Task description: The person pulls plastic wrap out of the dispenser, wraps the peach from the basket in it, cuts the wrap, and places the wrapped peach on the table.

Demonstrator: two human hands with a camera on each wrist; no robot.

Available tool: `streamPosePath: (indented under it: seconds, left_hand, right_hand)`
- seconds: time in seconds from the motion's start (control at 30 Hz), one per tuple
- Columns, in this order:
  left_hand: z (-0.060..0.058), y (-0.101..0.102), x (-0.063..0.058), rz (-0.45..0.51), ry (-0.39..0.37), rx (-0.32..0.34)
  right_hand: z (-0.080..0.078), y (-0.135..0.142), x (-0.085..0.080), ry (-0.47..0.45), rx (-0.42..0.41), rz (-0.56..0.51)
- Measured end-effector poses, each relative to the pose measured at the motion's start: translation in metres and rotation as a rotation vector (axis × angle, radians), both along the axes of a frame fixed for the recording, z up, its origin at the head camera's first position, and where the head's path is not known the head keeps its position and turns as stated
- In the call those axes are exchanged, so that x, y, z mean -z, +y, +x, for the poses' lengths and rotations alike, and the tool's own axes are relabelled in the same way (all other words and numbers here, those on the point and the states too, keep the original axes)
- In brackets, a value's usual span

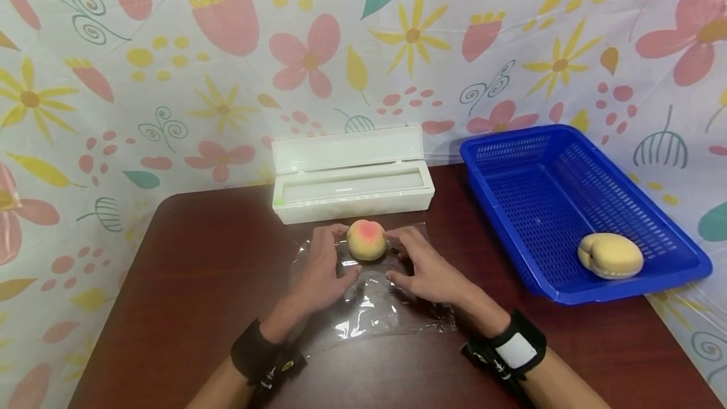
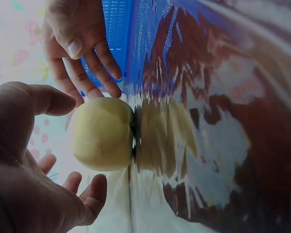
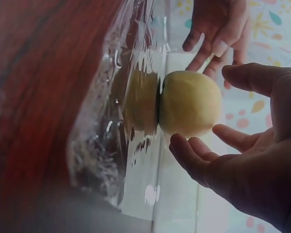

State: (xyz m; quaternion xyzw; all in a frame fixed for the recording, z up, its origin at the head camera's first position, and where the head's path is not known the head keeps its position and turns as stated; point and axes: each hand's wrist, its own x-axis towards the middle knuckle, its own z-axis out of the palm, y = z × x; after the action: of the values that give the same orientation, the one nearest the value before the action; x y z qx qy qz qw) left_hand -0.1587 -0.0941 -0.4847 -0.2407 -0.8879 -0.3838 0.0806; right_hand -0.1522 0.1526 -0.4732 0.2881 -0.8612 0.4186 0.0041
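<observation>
A yellow peach with a pink top (image 1: 366,240) sits on a sheet of clear plastic film (image 1: 369,314) spread over the table. To its left is my left hand (image 1: 325,267), fingers loosely bent and thumb apart. On the other side my right hand (image 1: 426,265) mirrors it, fingers spread. Both hands flank the peach (image 2: 104,135) without gripping it; whether any fingertip touches it I cannot tell. In the right wrist view the film (image 3: 104,141) is wrinkled and shiny beside the peach (image 3: 190,103).
Behind the peach stands a long white film box (image 1: 352,204), its lid (image 1: 349,149) raised and a roll inside. A blue perforated basket (image 1: 500,219) at the right holds a yellow lobed fruit (image 1: 612,255). A floral curtain (image 1: 227,81) hangs behind the dark wooden table (image 1: 187,270).
</observation>
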Motion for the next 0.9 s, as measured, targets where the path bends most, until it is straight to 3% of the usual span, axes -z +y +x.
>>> streamPosePath:
  seconds: [0.3,0.53,0.9]
  left_hand:
    - [0.01,-0.006,-0.002,-0.05,0.002,0.022]
    - [0.009,-0.005,-0.003,-0.032,0.025,0.034]
    - [0.017,-0.002,0.0,-0.094,0.041,0.019]
  right_hand:
    - [0.005,0.0,0.001,0.092,-0.012,0.057]
    - [0.008,0.004,0.003,0.109,-0.021,0.094]
    - [0.011,0.017,0.005,0.099,-0.08,0.106]
